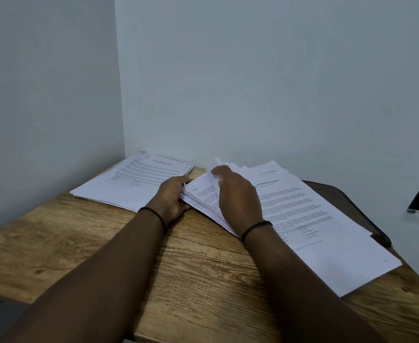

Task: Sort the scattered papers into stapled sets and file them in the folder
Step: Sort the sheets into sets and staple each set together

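Dim, cool, even light; soft focus, motion blur on right hand (238,194), wide-angle edge bending.

Both forearms are bare, with a thin black band (157,215) round each wrist.

Left stack (131,184) beside right stack (315,219), seemingly apart.
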